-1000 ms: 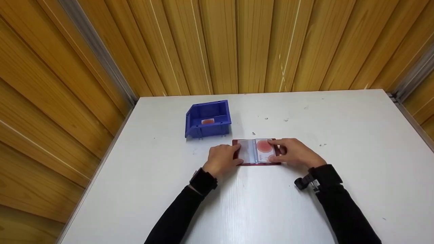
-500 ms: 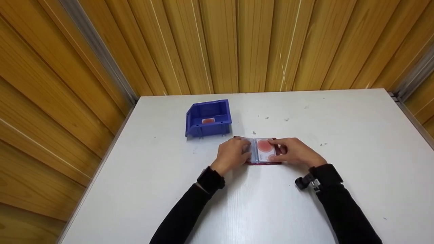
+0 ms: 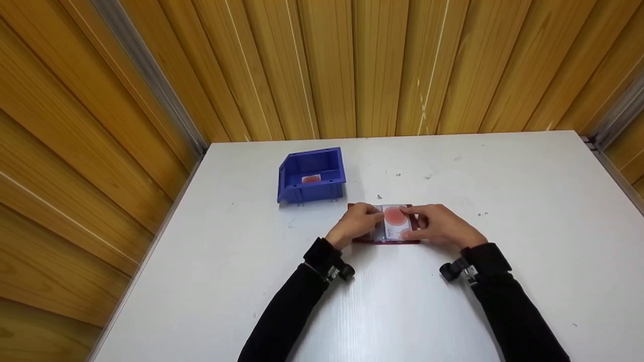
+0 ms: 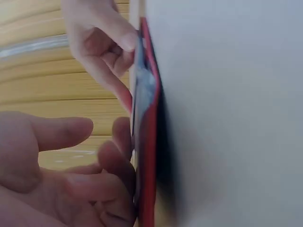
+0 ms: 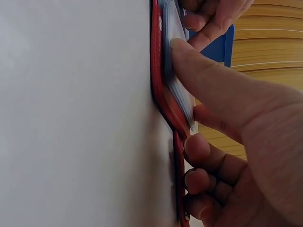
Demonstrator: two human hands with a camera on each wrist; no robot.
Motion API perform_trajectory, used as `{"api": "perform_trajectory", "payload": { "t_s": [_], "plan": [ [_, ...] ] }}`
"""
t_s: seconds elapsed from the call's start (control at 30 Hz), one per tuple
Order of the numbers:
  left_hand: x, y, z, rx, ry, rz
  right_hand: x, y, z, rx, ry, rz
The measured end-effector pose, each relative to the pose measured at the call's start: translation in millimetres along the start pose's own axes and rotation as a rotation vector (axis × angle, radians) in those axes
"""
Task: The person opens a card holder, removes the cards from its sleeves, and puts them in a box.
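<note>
A red card holder (image 3: 372, 242) lies spread on the white table, its clear sleeves in the middle. On its right side shows a white card (image 3: 391, 232) with a pink-red circle; I cannot tell whether it is fully inside a sleeve. My right hand (image 3: 443, 226) grips the holder's right side, thumb and index finger on the card's corners; in the right wrist view the other fingers curl at the red cover's edge. My left hand (image 3: 354, 224) lies over the left sleeve, fingertips by the card's left edge. In the left wrist view its thumb stands apart from the fingers.
A blue plastic bin (image 3: 312, 191) stands behind and left of the holder, with another card (image 3: 311, 178) with a red circle inside. Wood-patterned panels (image 3: 377, 65) rise behind the table (image 3: 241, 261).
My left hand has moved right from the holder's left edge, across the left sleeve to the card's side, and has turned. My right hand has stayed in place.
</note>
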State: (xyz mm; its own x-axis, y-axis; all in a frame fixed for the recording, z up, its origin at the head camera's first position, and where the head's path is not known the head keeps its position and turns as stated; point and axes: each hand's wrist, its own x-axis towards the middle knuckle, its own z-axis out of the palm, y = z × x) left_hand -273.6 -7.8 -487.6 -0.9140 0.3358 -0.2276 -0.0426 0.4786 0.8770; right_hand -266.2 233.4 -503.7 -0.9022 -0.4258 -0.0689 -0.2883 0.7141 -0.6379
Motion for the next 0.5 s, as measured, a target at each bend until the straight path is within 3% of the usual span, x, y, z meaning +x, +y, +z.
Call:
{"api": "perform_trajectory", "payload": {
  "t_s": [0.1,0.5],
  "plan": [
    [2.6,-0.9,-0.6,-0.141,-0.064,-0.037,0.2,0.7,-0.1,0.0,-0.002,-0.009],
    [5.4,-6.7,2.0,-0.246,-0.131,-0.093,0.8,-0.5,-1.4,0.018,-0.017,0.004]
  ]
}}
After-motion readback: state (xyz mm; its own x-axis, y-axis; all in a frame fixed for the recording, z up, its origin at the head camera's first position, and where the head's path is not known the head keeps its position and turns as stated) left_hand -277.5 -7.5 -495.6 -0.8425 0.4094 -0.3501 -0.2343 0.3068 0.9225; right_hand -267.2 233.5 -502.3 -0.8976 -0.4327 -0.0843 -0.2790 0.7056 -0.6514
